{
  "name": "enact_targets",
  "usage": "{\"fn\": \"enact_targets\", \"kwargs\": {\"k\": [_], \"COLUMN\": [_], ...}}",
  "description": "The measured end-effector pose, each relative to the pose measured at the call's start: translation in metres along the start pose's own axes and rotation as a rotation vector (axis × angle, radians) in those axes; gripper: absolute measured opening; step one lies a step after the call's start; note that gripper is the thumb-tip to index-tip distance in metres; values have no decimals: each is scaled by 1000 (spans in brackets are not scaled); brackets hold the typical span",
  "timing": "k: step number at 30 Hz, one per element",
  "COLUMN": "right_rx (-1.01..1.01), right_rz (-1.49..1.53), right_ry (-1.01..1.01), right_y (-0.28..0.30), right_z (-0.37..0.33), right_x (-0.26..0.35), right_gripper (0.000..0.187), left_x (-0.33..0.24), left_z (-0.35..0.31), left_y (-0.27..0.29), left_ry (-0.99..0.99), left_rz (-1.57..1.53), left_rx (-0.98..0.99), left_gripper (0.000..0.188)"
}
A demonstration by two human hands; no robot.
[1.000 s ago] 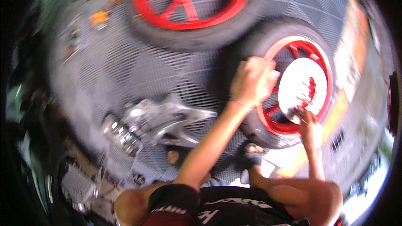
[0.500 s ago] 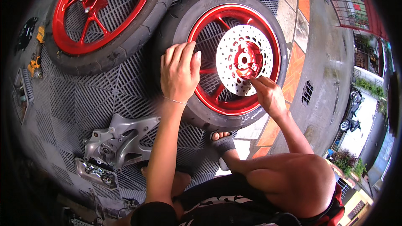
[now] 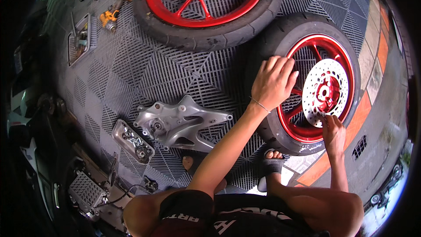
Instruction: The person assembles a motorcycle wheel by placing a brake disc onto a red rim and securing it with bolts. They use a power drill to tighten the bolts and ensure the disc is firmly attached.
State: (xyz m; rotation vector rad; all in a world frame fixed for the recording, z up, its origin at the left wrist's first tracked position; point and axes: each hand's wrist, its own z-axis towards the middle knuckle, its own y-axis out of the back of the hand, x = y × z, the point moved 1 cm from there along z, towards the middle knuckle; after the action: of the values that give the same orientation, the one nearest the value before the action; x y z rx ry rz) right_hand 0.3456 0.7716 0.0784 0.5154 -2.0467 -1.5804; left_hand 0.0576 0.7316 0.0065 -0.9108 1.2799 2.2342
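A motorcycle wheel with a red rim (image 3: pixel 347 113) and black tyre (image 3: pixel 280 142) lies at the right. A silver perforated brake disc (image 3: pixel 312 81) sits on its red hub. My left hand (image 3: pixel 275 81) rests on the left side of this wheel, fingers stretched out over the tyre and rim edge. At the disc's lower edge, my right hand (image 3: pixel 334 134) is closed in a pinch, touching or almost touching the disc. Whatever is between its fingertips is too small to make out.
Another red-rimmed wheel (image 3: pixel 206 23) lies farther back. Left of my forearm are a grey metal bracket (image 3: pixel 186 120) and a tray of small parts (image 3: pixel 133 142). Yellow power tools (image 3: pixel 109 19) and a tool basket (image 3: pixel 82 39) lie far left, and a motorcycle (image 3: pixel 37 166) stands at the left.
The view has swung left, so both wheels appear farther right and more of the left side shows. My left hand stays on the wheel; my right hand remains pinched near the disc's lower part.
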Motion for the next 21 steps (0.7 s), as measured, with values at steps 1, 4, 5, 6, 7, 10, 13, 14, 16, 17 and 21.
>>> {"fn": "enact_targets", "kwargs": {"k": [1,4,5,6,7,10,13,14,16,17,21], "right_rx": [3,27,11,-15,42,34,11,14,19,19,17], "right_rz": [15,3,-18,-44,-76,-74,-61,-67,-96,-110,-136], "right_ry": [9,7,39,43,-11,113,121,130,132,113,68], "right_y": [-3,-1,-4,4,1,2,1,2,4,4,3], "right_z": [2,2,2,1,1,4,7,10,8,6,1], "right_x": [2,1,-2,0,-3,-7,-6,-5,-3,-3,0], "right_gripper": [9,11,12,13,15,19,12,10,8,9,12], "left_x": [2,1,1,-2,-2,2,5,5,3,3,3], "left_z": [-1,-1,0,3,3,1,-2,-1,-1,-2,-5], "left_y": [2,1,1,-4,-3,-6,-12,-12,-11,-11,-12], "left_ry": [-2,-2,-9,-19,-13,-34,-41,-42,-45,-39,-62], "left_rz": [2,13,16,-1,-1,13,48,62,71,76,88], "left_rx": [2,-14,-29,-35,-12,-80,-54,-48,-34,-18,-38], "left_gripper": [32,29,28,28,27,25,27,28,29,29,29]}}
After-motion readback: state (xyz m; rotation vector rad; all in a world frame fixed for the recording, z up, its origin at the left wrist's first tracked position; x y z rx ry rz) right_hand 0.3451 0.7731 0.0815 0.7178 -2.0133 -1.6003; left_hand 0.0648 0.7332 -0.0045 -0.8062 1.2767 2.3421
